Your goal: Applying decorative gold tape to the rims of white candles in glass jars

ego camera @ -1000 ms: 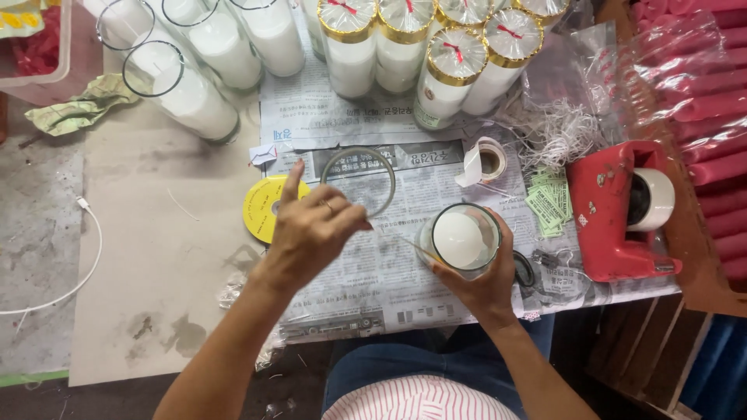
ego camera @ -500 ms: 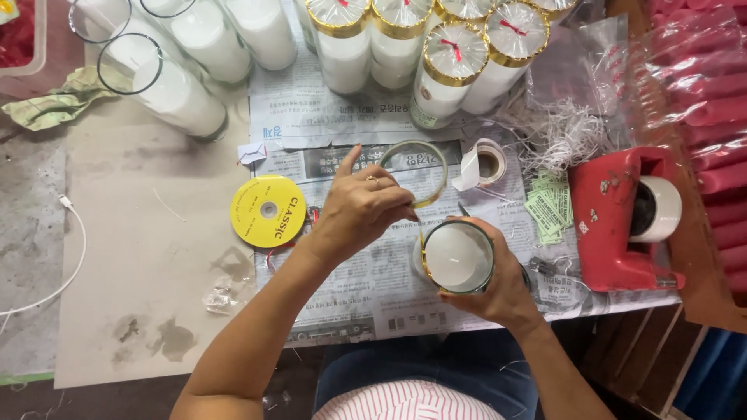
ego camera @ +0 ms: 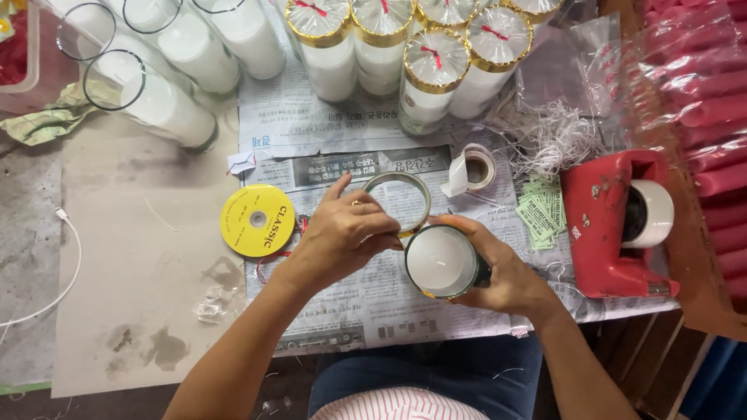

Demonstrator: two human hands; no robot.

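Head view, only camera.

Glass candle jar point(ego camera: 441, 260): white wax inside, held over the newspaper point(ego camera: 373, 303), centre-near in frame. Long axis runs roughly along the camera line, so the open mouth faces up at the camera, tipped slightly left. Only the round rim and wax face show; the side wall is mostly hidden.

Right hand point(ego camera: 510, 272): comes in from near-right, forearm angled up-left. Fingers curled round the jar's right and far side, thumb on the near side, closed in a firm wrap on the glass.

Left hand point(ego camera: 342, 237): comes in from near-left, forearm diagonal, wrist bent right. Thumb and forefinger pinched shut on a gold ribbon strip point(ego camera: 405, 232) right at the jar's left rim. Index tip sticks up toward far. Ring on one finger. The ribbon arcs into a loose loop point(ego camera: 398, 204) just far of the jar, touching or nearly touching its rim; can't tell which.

Around:
- Yellow ribbon spool point(ego camera: 257, 221), flat on the table, left of the left hand, near but apart.
- Small tape roll point(ego camera: 476, 169), far-right of the loop.
- Red tape dispenser point(ego camera: 615, 225) at right, well apart from the jar.
- Green paper labels point(ego camera: 545, 210) between tape roll and dispenser.
- Finished candles with gold bands and red bows point(ego camera: 436, 74), standing upright at far centre.
- Uncapped white candles point(ego camera: 156, 93) at far-left, appear to lean left.
- Pink candles in plastic wrap point(ego camera: 700, 101) at far-right.
- White cable point(ego camera: 62, 264) at left edge.
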